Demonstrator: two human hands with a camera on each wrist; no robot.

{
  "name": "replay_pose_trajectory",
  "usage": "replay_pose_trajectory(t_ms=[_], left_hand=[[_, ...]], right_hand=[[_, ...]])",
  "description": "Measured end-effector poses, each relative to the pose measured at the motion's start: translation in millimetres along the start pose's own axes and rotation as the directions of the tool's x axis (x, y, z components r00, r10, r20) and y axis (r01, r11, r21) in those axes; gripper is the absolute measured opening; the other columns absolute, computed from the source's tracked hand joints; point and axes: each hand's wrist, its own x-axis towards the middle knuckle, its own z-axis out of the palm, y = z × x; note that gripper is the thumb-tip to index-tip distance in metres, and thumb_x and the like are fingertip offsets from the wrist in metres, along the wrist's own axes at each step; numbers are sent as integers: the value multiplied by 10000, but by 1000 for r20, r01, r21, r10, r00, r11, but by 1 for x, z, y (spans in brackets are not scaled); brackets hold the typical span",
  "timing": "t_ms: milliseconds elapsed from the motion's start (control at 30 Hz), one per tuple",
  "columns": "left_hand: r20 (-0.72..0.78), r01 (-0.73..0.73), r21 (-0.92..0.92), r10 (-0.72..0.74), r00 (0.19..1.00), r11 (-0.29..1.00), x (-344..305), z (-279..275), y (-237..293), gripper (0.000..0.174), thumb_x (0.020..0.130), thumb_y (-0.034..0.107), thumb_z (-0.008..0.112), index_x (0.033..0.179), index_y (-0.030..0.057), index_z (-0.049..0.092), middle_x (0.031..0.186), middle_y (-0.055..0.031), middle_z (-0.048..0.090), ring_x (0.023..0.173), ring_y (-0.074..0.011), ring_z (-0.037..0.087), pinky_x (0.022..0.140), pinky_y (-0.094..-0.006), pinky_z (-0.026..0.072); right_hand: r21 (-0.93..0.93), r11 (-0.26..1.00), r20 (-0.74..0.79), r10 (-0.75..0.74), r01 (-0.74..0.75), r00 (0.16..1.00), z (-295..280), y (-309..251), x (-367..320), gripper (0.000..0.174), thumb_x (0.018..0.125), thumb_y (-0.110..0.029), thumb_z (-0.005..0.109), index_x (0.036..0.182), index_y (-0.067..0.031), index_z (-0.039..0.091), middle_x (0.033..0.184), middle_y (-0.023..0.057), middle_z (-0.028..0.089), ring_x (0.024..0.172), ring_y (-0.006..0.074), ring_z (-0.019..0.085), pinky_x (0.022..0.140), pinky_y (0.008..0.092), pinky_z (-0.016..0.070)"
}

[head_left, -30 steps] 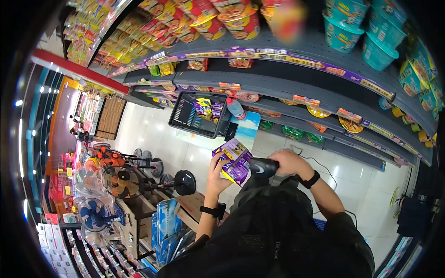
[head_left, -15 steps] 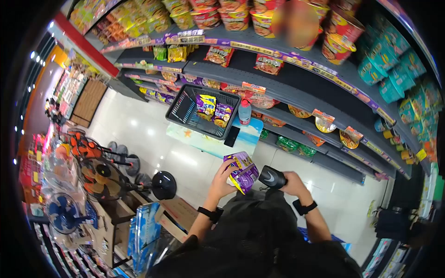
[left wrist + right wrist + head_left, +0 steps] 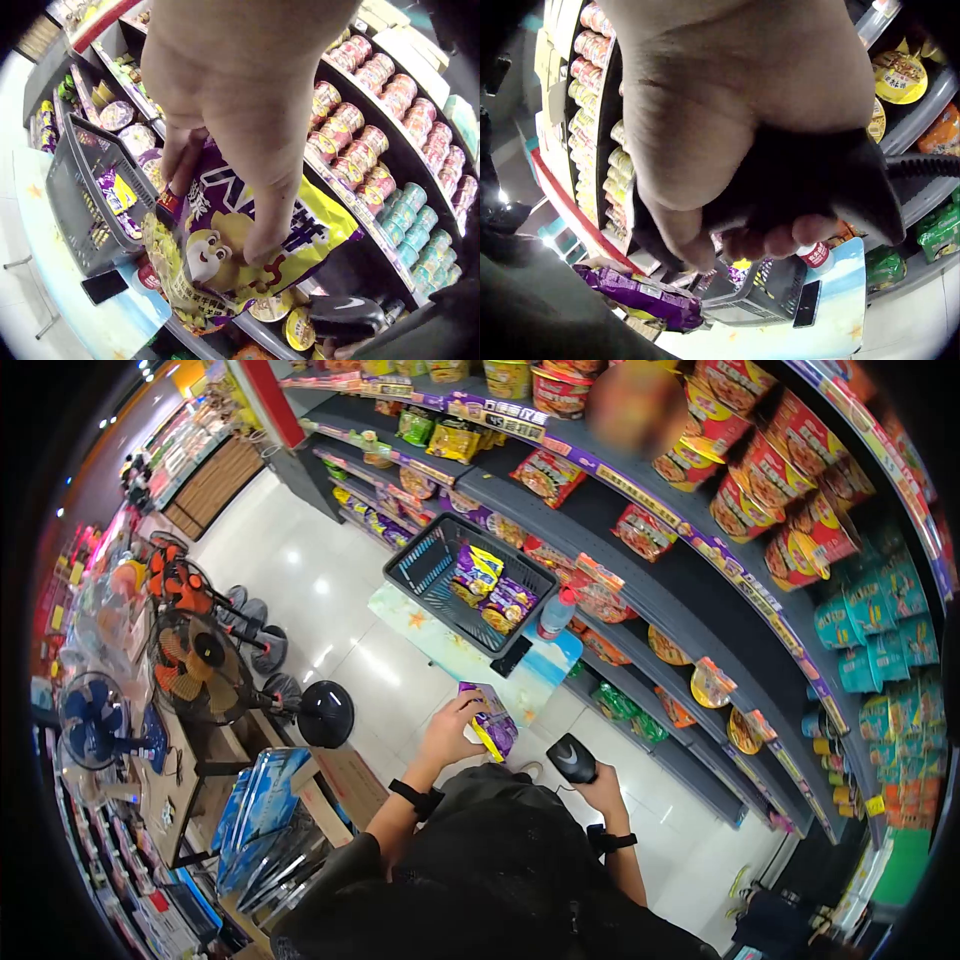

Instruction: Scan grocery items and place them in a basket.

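My left hand [image 3: 450,734] grips a purple and yellow noodle packet [image 3: 492,724] with thumb and fingers. A cartoon animal shows on the packet's front in the left wrist view, with the thumb lying across it. My right hand [image 3: 604,792] is wrapped round the handle of a black barcode scanner [image 3: 572,758], whose coiled cord [image 3: 922,166] shows in the right wrist view. The scanner's head stands a short gap to the right of the packet. Beyond both hands, a dark basket [image 3: 420,582] on a low, beach-patterned table [image 3: 400,617] holds similar purple and yellow packets [image 3: 480,568].
A red-capped bottle [image 3: 556,616] and a black phone [image 3: 512,657] lie beside the basket. Shelves with cup noodles [image 3: 740,505] and bagged noodles [image 3: 645,532] curve along the right. Standing fans [image 3: 203,660] and cardboard boxes [image 3: 345,785] are at left, on a white tiled floor.
The scanner was right against the packet and has moved away to the right, leaving a gap. Both hands keep their hold. The head view has turned, showing more shelf.
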Motion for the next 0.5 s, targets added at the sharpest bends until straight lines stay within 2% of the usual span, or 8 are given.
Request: replay_pose_trajectory(t_ms=[133, 200, 267, 333, 433, 500], left_hand=[[-30, 35, 69, -33, 999, 997, -2, -15, -13, 604, 503, 140, 869, 1071, 132, 661, 1207, -69, 613, 1033, -331, 638, 858, -421, 550], [-28, 87, 70, -86, 996, 994, 7, -22, -28, 606, 499, 129, 869, 1069, 138, 662, 1206, -79, 606, 1044, -336, 630, 872, -421, 543], [-112, 107, 65, -99, 989, 992, 23, -28, -47, 606, 499, 122, 867, 1070, 144, 662, 1199, -79, 599, 1049, -331, 625, 880, -417, 538], [-179, 143, 77, -127, 976, 987, 64, -46, -60, 570, 518, 99, 846, 1057, 137, 664, 1180, -76, 600, 1052, -324, 623, 881, -410, 534], [-286, 102, 61, -81, 955, 993, 136, -58, -105, 529, 528, 81, 840, 1027, 133, 672, 1144, -73, 608, 1054, -318, 626, 883, -401, 535], [-283, 63, 38, -49, 958, 997, 190, -58, -154, 506, 531, 99, 866, 996, 119, 667, 1113, -82, 608, 1027, -326, 635, 856, -407, 540]], right_hand=[[-50, 998, -9, -50, 50, 999, -17, -5, 25, 345, 649, -208, 828, 900, -5, 706, 776, 189, 694, 729, 344, 679, 691, 387, 520], [-279, 960, 32, -27, 35, 999, -32, -25, 36, 342, 668, -217, 821, 920, -13, 710, 787, 190, 698, 757, 355, 689, 696, 392, 525], [-254, 967, 27, 13, -6, 1000, -24, -17, 47, 349, 688, -236, 815, 928, -8, 707, 787, 190, 698, 751, 348, 693, 695, 383, 528], [-24, 1000, -73, 14, -15, 997, -6, -7, 69, 353, 693, -248, 812, 925, -3, 707, 783, 190, 699, 740, 339, 695, 695, 376, 528], [-83, 988, -48, 127, -131, 991, 6, -15, 93, 365, 686, -258, 815, 919, 1, 706, 780, 190, 699, 726, 332, 694, 686, 378, 526], [-129, 965, -53, 221, -226, 974, 20, -15, 107, 371, 677, -262, 819, 918, -3, 707, 789, 191, 700, 730, 346, 692, 683, 391, 530]])
